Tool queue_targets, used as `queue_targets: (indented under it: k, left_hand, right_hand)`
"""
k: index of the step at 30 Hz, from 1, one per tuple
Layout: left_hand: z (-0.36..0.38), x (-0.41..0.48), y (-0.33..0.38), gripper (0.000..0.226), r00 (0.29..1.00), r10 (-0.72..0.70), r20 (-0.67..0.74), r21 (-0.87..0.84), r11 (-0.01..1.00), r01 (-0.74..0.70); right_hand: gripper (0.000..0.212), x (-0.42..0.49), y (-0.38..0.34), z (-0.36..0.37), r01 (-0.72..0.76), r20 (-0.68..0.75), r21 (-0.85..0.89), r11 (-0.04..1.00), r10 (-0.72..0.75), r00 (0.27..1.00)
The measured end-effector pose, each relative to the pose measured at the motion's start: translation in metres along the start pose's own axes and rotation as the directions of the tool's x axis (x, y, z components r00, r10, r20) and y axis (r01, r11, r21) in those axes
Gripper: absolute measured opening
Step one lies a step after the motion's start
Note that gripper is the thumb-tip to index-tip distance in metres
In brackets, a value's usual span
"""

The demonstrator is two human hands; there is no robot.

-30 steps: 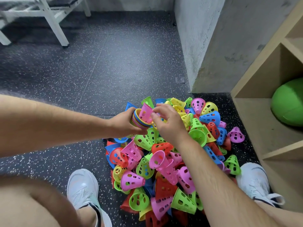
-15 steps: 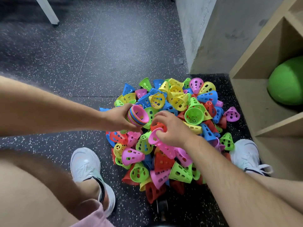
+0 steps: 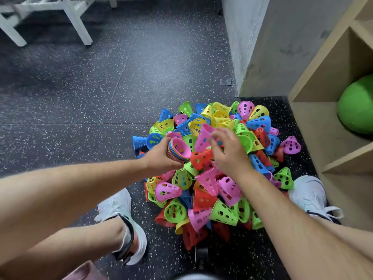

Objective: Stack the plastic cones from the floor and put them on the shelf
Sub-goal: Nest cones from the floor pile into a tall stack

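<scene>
Pile (image 3: 212, 184) on floor (image 3: 80, 98), shelf (image 3: 323, 142) right of pile, ball (image 3: 357, 106) in shelf, wall (image 3: 262, 47) behind pile, bench (image 3: 70, 15) far behind-left, left shoe (image 3: 119, 211) and right shoe (image 3: 308, 193) flanking pile's near side

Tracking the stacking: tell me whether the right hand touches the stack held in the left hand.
Apart. The head view shows the right hand pinching a pink cone, which lies between it and the stack.

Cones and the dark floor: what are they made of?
Cones: likely thin moulded plastic, smooth with a slight sheen, bright solid colours and punched holes. Floor: probably rubber matting, matte dark with pale speckles and visible tile seams.
</scene>
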State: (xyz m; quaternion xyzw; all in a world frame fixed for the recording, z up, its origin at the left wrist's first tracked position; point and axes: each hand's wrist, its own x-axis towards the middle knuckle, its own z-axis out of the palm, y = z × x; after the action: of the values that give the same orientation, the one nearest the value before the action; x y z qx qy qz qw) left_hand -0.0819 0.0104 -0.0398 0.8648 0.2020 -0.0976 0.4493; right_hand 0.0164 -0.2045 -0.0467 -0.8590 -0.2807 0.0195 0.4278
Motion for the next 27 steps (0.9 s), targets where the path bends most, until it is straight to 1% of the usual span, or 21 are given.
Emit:
queue_targets:
  k: [2, 3, 5, 7, 9, 11, 13, 15, 16, 18, 20, 23, 25, 27]
  left_hand:
    - [0.017, -0.004, 0.005, 0.070, 1.000, 0.022, -0.021, -0.035, 0.999, -0.022]
    - [0.026, -0.004, 0.008, 0.070, 0.998, 0.034, -0.045, -0.068, 0.997, -0.037]
    - [0.039, -0.005, 0.015, 0.069, 0.994, 0.050, -0.093, -0.136, 0.989, -0.062]
    - [0.048, -0.006, 0.021, 0.065, 0.990, 0.059, -0.131, -0.178, 0.981, -0.082]
    - [0.052, -0.008, 0.023, 0.064, 0.983, 0.072, -0.166, -0.194, 0.975, -0.104]
    - [0.053, -0.010, 0.022, 0.064, 0.980, 0.076, -0.182, -0.191, 0.975, -0.111]
    - [0.051, -0.012, 0.019, 0.066, 0.980, 0.080, -0.184, -0.175, 0.978, -0.113]
    - [0.049, -0.014, 0.016, 0.068, 0.979, 0.077, -0.186, -0.172, 0.979, -0.110]
    - [0.049, -0.015, 0.014, 0.068, 0.978, 0.075, -0.195, -0.179, 0.978, -0.111]
    - [0.047, -0.016, 0.012, 0.068, 0.973, 0.073, -0.219, -0.196, 0.974, -0.117]
    - [0.047, -0.016, 0.010, 0.069, 0.971, 0.074, -0.226, -0.199, 0.973, -0.120]
    - [0.047, -0.015, 0.006, 0.069, 0.971, 0.071, -0.228, -0.194, 0.974, -0.117]
    - [0.048, -0.015, 0.003, 0.068, 0.971, 0.069, -0.231, -0.190, 0.975, -0.115]
    - [0.049, -0.016, 0.003, 0.068, 0.972, 0.066, -0.226, -0.195, 0.974, -0.111]
  right_hand:
    - [0.023, 0.005, -0.008, -0.001, 0.044, -0.107, 0.053, 0.998, -0.038, 0.994]
    - [0.023, 0.007, -0.010, 0.000, 0.068, -0.123, 0.061, 0.996, -0.060, 0.991]
    - [0.024, 0.007, -0.013, 0.001, 0.116, -0.100, 0.048, 0.992, -0.110, 0.989]
    - [0.022, 0.002, -0.015, 0.002, 0.148, -0.026, 0.026, 0.989, -0.147, 0.989]
    - [0.020, -0.006, -0.016, 0.001, 0.132, 0.071, 0.011, 0.991, -0.132, 0.989]
    - [0.021, -0.013, -0.016, -0.003, 0.042, 0.198, 0.027, 0.999, -0.047, 0.979]
    - [0.025, -0.018, -0.019, -0.008, -0.028, 0.291, 0.060, 0.998, 0.010, 0.957]
    - [0.030, -0.021, -0.019, -0.009, -0.087, 0.333, 0.112, 0.990, 0.045, 0.942]
    - [0.032, -0.023, -0.018, -0.008, -0.104, 0.331, 0.117, 0.988, 0.060, 0.942]
    - [0.036, -0.026, -0.013, -0.004, -0.096, 0.290, 0.052, 0.994, 0.077, 0.954]
    - [0.038, -0.030, -0.006, -0.002, -0.041, 0.278, -0.073, 0.997, 0.060, 0.959]
    - [0.033, -0.038, 0.001, 0.000, 0.121, 0.369, -0.257, 0.959, -0.019, 0.929]
    - [0.031, -0.045, 0.004, 0.001, 0.172, 0.433, -0.344, 0.923, -0.007, 0.901]
    - [0.033, -0.049, 0.010, 0.006, 0.194, 0.475, -0.413, 0.890, 0.028, 0.880]
